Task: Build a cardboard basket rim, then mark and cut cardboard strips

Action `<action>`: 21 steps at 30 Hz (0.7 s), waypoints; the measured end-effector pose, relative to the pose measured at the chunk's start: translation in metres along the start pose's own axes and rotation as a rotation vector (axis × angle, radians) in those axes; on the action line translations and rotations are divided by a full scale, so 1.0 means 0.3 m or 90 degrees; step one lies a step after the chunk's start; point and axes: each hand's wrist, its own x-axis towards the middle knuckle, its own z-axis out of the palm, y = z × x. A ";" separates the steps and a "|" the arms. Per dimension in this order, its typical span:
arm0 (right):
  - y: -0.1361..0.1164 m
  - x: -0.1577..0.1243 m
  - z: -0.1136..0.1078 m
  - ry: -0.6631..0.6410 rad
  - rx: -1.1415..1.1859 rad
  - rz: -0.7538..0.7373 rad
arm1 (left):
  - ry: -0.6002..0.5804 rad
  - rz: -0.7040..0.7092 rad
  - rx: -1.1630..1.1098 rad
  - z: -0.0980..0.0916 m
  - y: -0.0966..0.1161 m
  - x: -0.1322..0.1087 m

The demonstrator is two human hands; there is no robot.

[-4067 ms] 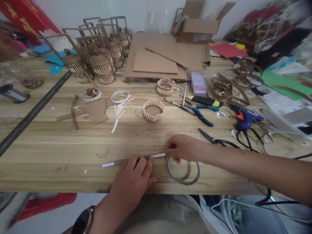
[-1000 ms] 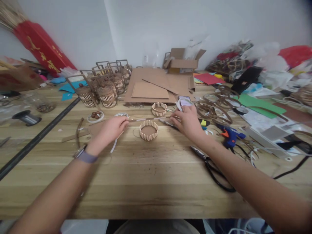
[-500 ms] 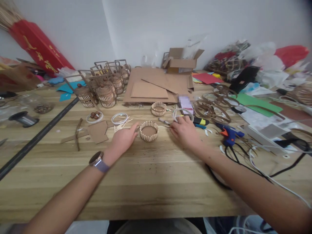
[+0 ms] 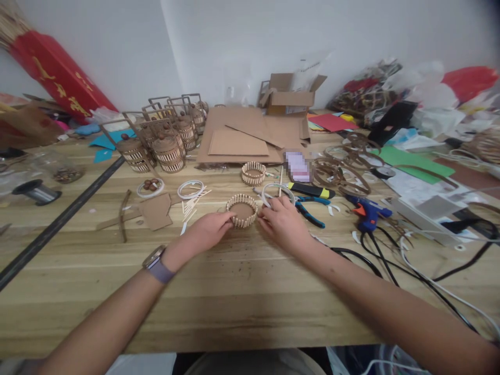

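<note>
My left hand [image 4: 209,230] pinches the near left rim of a small round basket [image 4: 242,211], whose wall is a ring of short pale sticks around a brown base. To the right of it, my right hand [image 4: 282,220] is closed on a white ring [image 4: 278,192], held tilted above the table. The right fingertips come close to the basket; whether they touch it I cannot tell. A second stick-walled ring [image 4: 253,174] stands just behind. Another white ring [image 4: 190,189] lies to the left, beside loose pale sticks [image 4: 190,208].
Blue-handled pliers [image 4: 310,209], a yellow-and-black cutter [image 4: 311,190] and a blue glue gun [image 4: 367,213] with cables lie on the right. Finished lidded baskets [image 4: 169,153] with tall handles stand back left. Cardboard sheets [image 4: 238,143] lie at the back. A black bar [image 4: 62,221] crosses the left side.
My left hand has moved right and taken hold of the small basket's rim. My right hand has brought the white ring left towards the basket, uncovering the pliers.
</note>
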 end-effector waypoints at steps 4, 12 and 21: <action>-0.006 0.000 0.007 -0.008 0.033 0.008 | 0.043 -0.003 0.032 0.019 0.001 0.008; -0.021 -0.018 0.002 -0.011 0.071 0.043 | 0.146 -0.004 0.094 0.032 0.042 0.020; -0.083 -0.011 -0.006 -0.008 0.120 0.079 | 0.209 -0.006 0.135 0.069 0.077 0.035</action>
